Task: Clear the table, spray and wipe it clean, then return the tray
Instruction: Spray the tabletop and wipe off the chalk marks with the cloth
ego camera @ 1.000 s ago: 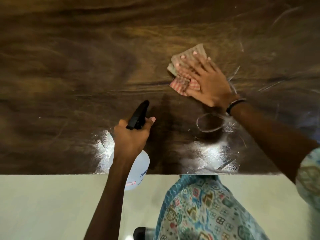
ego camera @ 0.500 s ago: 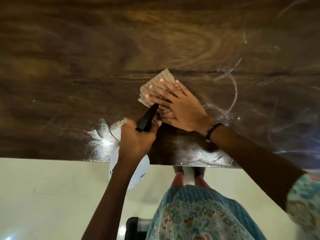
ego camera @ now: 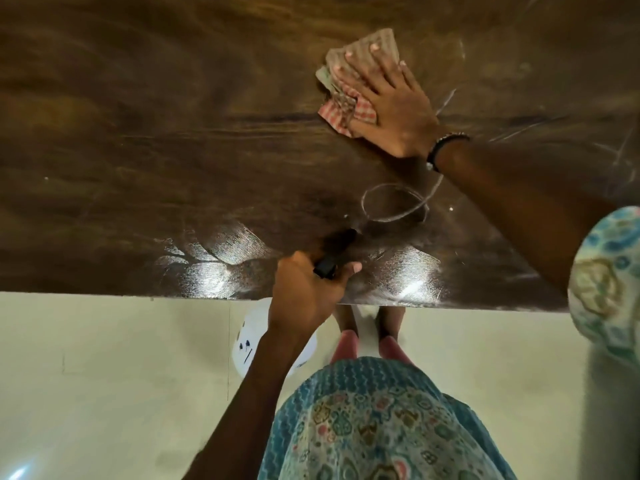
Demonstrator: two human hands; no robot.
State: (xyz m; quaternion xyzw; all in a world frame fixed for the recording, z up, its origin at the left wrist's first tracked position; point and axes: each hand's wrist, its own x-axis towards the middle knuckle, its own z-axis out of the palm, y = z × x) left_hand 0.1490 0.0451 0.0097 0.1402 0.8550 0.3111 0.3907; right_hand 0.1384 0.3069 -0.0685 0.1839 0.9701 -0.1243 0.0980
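The right hand (ego camera: pixel 388 105) lies flat with fingers spread, pressing a crumpled checked cloth (ego camera: pixel 346 98) onto the dark wooden table (ego camera: pixel 138 133); the cloth sticks out past the fingertips and to the thumb side, and a dark wristband (ego camera: pixel 441 147) sits just behind the hand. Nearer the person from that hand, a wet ring mark (ego camera: pixel 393 202) shows on the wood, and beyond it, at the table's near edge, the left hand (ego camera: pixel 304 292) grips the black trigger head of a white spray bottle (ego camera: pixel 249 337), whose body hangs below the edge over the pale floor (ego camera: pixel 104 375).
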